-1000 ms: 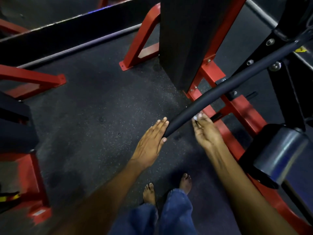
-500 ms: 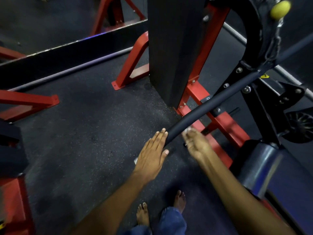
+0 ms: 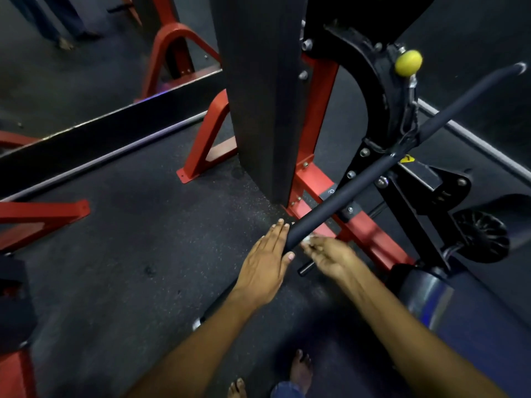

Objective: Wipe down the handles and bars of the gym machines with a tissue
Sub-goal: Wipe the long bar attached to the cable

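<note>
Head view: left hand (image 3: 265, 261) laid flat with straight fingers against the near end of the black padded bar (image 3: 356, 186), thumb tucked beneath its tip. Just right of that bar end, right hand (image 3: 330, 258) pinching a small white tissue (image 3: 307, 239) against the padding. Behind the bar, red machine frame (image 3: 316, 179) and yellow knob (image 3: 408, 62).

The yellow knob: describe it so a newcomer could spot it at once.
Start at the tall black column in the middle, then move right to the curved black bracket. The yellow knob sits at the bracket's upper right, above the long black bar. It is the only yellow ball among black and red parts.
</note>
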The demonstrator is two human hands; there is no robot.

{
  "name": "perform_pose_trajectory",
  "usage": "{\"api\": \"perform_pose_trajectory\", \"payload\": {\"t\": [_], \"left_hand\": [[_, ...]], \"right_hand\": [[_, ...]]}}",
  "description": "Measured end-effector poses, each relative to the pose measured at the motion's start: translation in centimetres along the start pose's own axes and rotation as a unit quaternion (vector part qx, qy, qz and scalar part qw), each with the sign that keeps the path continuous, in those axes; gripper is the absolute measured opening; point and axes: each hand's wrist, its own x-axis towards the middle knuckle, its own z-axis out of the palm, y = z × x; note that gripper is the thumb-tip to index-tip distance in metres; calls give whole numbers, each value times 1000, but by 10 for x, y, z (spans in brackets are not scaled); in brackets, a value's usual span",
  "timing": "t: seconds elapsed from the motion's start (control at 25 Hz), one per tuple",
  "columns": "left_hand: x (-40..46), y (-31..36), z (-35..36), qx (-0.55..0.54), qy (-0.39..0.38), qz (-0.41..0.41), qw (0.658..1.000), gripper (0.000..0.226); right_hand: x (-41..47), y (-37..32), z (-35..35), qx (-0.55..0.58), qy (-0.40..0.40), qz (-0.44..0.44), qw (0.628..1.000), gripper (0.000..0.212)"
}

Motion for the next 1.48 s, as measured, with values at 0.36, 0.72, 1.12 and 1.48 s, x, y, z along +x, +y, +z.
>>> {"api": "perform_pose_trajectory", "payload": {"t": [0.36,0.72,1.12,1.48], "left_hand": [[65,32,7,56,-33,14,998,57],[95,50,10,60,-65,-11,996,56],[97,56,10,97,-75,-22,992,58],[96,56,10,108,-76,-27,991,58]], "right_hand": [[34,-75,-31,0,-1,-30,1000,33],[80,-168,-69,91,111,-195,970,28],[64,-137,-54,-593,-72,-586,547,14],[40,-154,-41,-657,47,-495,567,14]]}}
